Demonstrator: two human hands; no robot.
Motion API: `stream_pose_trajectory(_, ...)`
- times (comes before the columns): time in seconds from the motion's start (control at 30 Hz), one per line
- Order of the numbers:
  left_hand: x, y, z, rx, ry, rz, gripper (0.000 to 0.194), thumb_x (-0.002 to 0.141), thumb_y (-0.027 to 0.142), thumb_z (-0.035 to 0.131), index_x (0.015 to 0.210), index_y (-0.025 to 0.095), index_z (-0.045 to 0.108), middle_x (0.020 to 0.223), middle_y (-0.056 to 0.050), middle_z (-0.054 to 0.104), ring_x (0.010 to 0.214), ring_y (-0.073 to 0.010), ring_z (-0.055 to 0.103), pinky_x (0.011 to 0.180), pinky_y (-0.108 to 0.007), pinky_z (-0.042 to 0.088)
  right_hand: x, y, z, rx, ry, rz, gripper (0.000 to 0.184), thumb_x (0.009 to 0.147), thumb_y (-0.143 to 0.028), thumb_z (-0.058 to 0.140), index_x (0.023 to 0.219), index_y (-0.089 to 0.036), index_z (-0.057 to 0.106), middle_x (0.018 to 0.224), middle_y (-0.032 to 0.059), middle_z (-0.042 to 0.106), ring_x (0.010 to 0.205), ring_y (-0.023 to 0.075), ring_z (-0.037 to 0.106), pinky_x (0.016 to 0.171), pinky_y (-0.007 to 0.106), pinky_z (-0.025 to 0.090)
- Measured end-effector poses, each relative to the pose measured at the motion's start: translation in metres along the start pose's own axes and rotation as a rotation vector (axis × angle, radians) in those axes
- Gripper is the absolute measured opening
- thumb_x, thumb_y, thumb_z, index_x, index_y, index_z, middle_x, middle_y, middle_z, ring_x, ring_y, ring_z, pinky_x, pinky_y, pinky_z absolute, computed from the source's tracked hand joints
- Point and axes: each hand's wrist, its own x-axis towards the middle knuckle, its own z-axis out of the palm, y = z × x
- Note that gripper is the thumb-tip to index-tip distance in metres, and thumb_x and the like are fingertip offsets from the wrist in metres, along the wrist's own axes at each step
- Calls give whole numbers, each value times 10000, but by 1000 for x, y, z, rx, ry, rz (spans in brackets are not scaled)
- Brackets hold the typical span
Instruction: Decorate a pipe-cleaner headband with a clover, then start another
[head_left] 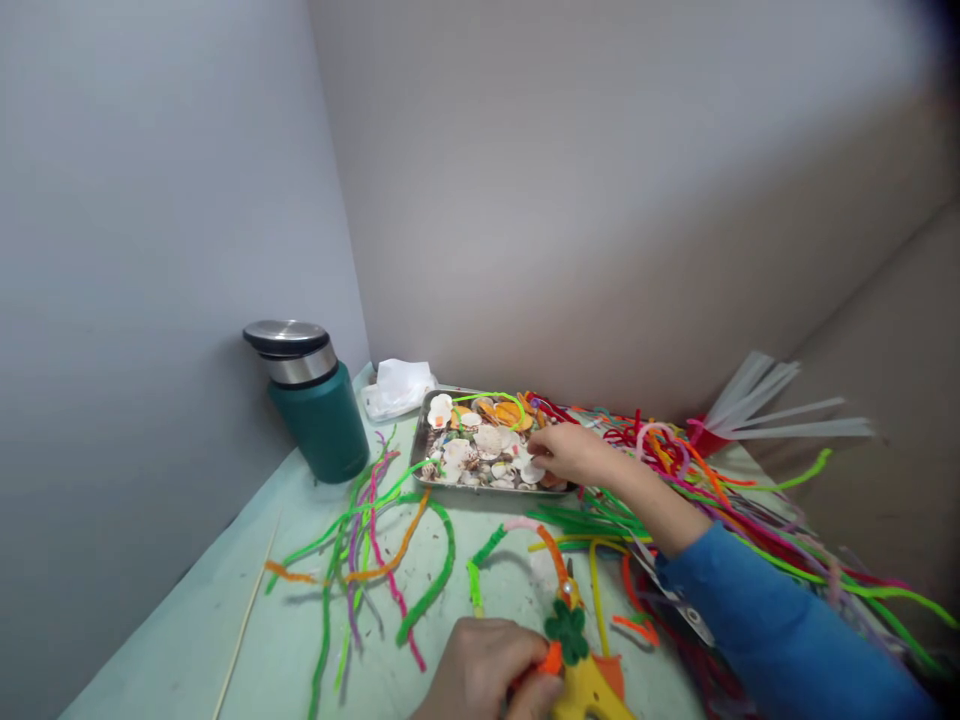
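My left hand is closed at the bottom, gripping a pipe cleaner ring by an orange part. Green, pink and orange lengths make up the ring's arch; a white bead and a dark green flower sit on its right side. Under and beside my fingers lies a yellow tool body, apparently a glue gun, partly cut off by the frame. My right hand reaches over the right side of a metal tray of seashells. Its fingers are bent together among the shells; what they pinch is hidden.
A teal bottle and a white tissue pack stand behind on the left. Loose pipe cleaners lie left of centre; a large heap spreads right. Translucent sticks lean from a red cup. A thin stick lies left.
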Motion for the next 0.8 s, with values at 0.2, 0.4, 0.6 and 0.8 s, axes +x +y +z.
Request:
stream_pose_trajectory(0.2, 0, -3, 1, -33, -14, 14, 277, 868, 265, 406, 665, 152, 557, 523, -31, 574, 477, -94, 509, 479, -200, 330, 4, -5, 14, 47, -6, 152, 168, 672, -164, 602, 821, -165, 680, 878, 143, 684, 861, 281, 624, 695, 327, 446)
stream_pose_trajectory(0.4, 1, -1, -2, -10, -33, 15, 274, 876, 260, 392, 695, 144, 562, 553, -41, 592, 517, -104, 536, 511, -200, 354, 31, -24, 14, 357, -24, 162, 219, 787, -127, 508, 970, -135, 630, 792, 75, 693, 647, 142, 648, 571, 211, 485)
stream_pose_trajectory(0.6, 2, 1, -4, -11, -11, 40, 220, 869, 229, 409, 747, 146, 572, 572, -42, 606, 526, -110, 552, 514, -198, 360, 42, -46, 2, 510, 2, 89, 280, 824, -125, 475, 1083, -148, 580, 929, 63, 683, 646, 97, 648, 548, 166, 491)
stream_pose_trajectory(0.8, 2, 0, -3, -17, -17, 61, 218, 864, 221, 407, 733, 144, 564, 560, -42, 595, 514, -113, 553, 513, -193, 357, 24, -26, 2, 307, -24, 62, 103, 666, -125, 614, 713, -162, 697, 721, 53, 691, 722, 186, 632, 651, 249, 466)
